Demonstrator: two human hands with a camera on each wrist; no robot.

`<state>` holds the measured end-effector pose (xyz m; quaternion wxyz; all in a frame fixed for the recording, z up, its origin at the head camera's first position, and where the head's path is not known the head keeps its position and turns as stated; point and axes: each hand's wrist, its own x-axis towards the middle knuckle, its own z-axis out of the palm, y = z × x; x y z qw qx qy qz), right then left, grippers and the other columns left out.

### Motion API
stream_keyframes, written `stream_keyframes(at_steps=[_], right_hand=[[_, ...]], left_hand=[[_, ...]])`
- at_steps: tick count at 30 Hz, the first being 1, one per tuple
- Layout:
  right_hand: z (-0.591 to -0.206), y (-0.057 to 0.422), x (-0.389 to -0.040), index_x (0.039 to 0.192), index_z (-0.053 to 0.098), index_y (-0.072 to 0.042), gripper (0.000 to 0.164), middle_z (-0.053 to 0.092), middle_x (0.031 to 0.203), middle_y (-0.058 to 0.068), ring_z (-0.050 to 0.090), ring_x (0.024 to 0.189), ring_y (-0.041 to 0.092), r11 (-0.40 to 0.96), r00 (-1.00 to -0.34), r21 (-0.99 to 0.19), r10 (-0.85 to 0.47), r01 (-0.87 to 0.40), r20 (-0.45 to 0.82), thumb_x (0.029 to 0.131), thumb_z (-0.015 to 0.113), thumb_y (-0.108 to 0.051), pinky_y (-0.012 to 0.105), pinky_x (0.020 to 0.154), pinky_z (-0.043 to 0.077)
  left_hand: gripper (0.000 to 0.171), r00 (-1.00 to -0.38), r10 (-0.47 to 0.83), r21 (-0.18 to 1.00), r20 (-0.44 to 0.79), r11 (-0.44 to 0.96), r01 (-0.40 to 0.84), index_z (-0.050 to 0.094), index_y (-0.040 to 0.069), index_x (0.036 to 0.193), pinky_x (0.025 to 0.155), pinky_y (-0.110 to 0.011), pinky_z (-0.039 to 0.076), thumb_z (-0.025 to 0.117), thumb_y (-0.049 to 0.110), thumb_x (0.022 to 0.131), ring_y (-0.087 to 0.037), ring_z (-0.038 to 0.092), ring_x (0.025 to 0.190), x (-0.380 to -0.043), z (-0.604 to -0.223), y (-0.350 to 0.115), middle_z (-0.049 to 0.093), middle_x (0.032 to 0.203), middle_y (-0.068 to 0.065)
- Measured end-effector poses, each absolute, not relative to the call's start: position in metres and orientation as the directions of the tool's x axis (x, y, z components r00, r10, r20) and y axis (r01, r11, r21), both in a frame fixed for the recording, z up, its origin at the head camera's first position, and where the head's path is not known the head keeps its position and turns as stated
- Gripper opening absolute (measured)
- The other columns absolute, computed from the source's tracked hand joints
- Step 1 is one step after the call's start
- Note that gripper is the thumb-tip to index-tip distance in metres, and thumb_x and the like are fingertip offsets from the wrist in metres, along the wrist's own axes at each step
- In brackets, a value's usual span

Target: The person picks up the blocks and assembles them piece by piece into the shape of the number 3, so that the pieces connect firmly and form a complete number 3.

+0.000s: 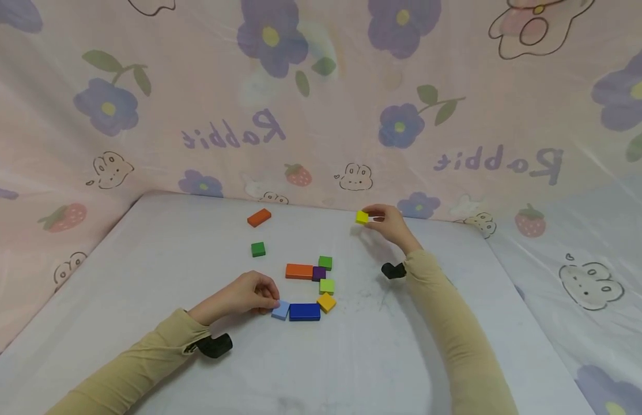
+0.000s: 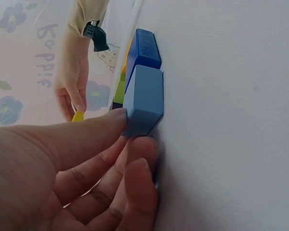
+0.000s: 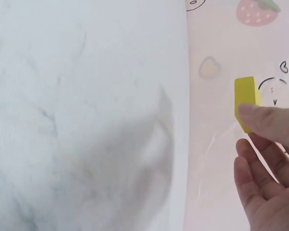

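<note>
My left hand [image 1: 248, 293] pinches a light blue block [image 2: 145, 94] at its left end, thumb on one side and fingertips below. That block lies on the table, its other end against a dark blue block [image 1: 305, 312]. Beyond it, a yellow-orange block [image 1: 327, 303] sits turned at the dark blue block's upper right corner. Further back, my right hand [image 1: 391, 226] holds a bright yellow block [image 3: 245, 94] between thumb and fingers, raised over the table near the back edge.
Up from the yellow-orange block run a lime block [image 1: 327, 286], a purple block [image 1: 318, 274] and a green block [image 1: 325, 263]. An orange block [image 1: 299, 271] adjoins the purple one. A dark green block [image 1: 258, 249] and another orange block [image 1: 259, 217] lie apart, behind. A printed curtain [image 1: 321, 115] backs the table.
</note>
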<state>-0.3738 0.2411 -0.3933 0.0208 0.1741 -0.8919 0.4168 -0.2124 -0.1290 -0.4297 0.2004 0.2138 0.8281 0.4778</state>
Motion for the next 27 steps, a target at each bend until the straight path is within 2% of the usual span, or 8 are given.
stream_keyframes(at_steps=[16, 27], right_hand=[[-0.399, 0.206, -0.358, 0.117, 0.063, 0.000, 0.035, 0.061, 0.119, 0.014, 0.058, 0.107, 0.028, 0.543, -0.873, -0.734, -0.468, -0.408, 0.140, 0.084, 0.072, 0.000, 0.038, 0.095, 0.045], [-0.407, 0.183, -0.348, 0.116, 0.065, -0.005, 0.032, 0.063, 0.117, 0.007, 0.060, 0.104, 0.022, 0.540, -0.841, -0.745, -0.538, -0.391, 0.051, 0.085, 0.071, -0.001, 0.031, 0.090, 0.048]], left_hand=[[0.010, -0.830, 0.544, 0.865, -0.125, 0.469, 0.177, 0.067, 0.005, 0.087, 0.053, -0.029, 0.048, 0.073, 0.012, 0.085, -0.014, 0.054, 0.057, -0.213, -0.434, -0.130, 0.060, 0.067, -0.003], [0.008, -0.830, 0.544, 0.861, -0.123, 0.475, 0.183, 0.067, 0.006, 0.088, 0.054, -0.029, 0.048, 0.073, 0.011, 0.085, -0.014, 0.054, 0.057, -0.212, -0.432, -0.129, 0.061, 0.067, -0.003]])
